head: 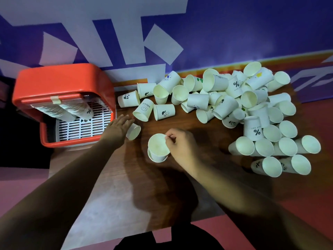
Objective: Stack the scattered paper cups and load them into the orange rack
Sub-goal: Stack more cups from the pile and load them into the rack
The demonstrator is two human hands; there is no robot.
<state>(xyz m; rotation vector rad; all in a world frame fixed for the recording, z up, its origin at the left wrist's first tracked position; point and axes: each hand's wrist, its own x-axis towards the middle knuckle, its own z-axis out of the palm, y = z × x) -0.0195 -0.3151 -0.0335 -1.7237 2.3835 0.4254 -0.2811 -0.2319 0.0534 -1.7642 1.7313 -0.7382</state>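
While two long stacks [72,109] are lying in the orange rack [59,78], the left hand [117,129] is stretching straight fingers over a lying cup [134,132], the right hand [182,145] is pinching a short stack [158,148] by its rim, and most paper cups [252,109] are waiting scattered; prints are showing "HELLO" [145,107] and "%" [236,84].

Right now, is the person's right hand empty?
No, the right hand pinches the rim of a paper cup between thumb and fingers.
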